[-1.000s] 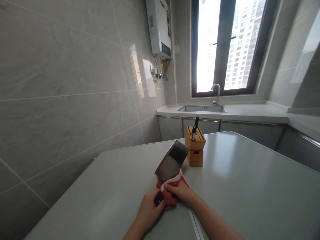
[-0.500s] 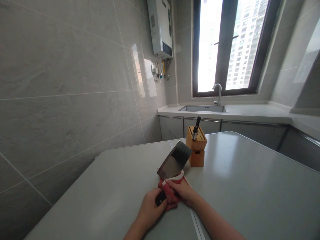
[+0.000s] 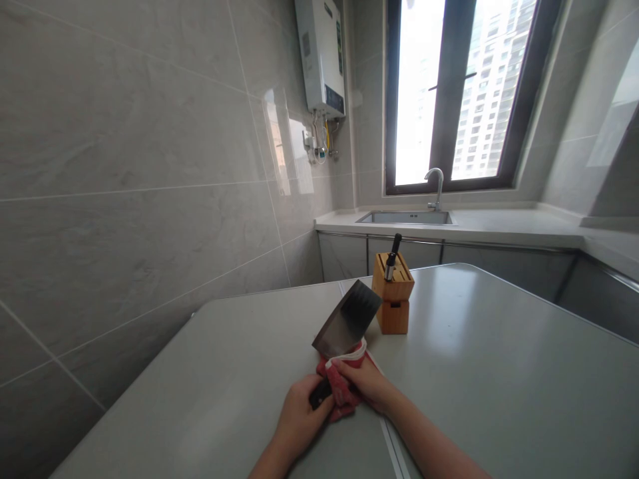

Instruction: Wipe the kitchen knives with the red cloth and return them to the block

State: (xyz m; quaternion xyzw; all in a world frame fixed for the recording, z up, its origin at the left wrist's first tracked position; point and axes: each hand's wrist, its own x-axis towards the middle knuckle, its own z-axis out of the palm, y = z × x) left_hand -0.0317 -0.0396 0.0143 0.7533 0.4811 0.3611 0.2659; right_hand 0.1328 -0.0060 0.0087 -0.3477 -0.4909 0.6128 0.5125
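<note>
A cleaver point(image 3: 347, 320) with a broad steel blade is held over the table, its blade tilted up toward the right. My left hand point(image 3: 302, 409) is closed around its black handle. In my right hand point(image 3: 369, 382) is a red cloth point(image 3: 342, 392) with a white edge, gripped against the cleaver where handle and blade meet. The cloth covers part of the handle and the blade's lower end. Just beyond the blade stands a wooden knife block point(image 3: 394, 299), with one black-handled tool point(image 3: 393, 256) upright in its top.
The pale table point(image 3: 239, 352) has a seam running under my hands. Behind it are a white counter point(image 3: 499, 219) with a sink point(image 3: 407, 217) and a faucet point(image 3: 435, 186). A tiled wall point(image 3: 150, 133) rises on the left, with a water heater point(image 3: 319, 60) farther back.
The cleaver blade has shifted very slightly left. Both hands keep their grip, and the knife block stands where it was.
</note>
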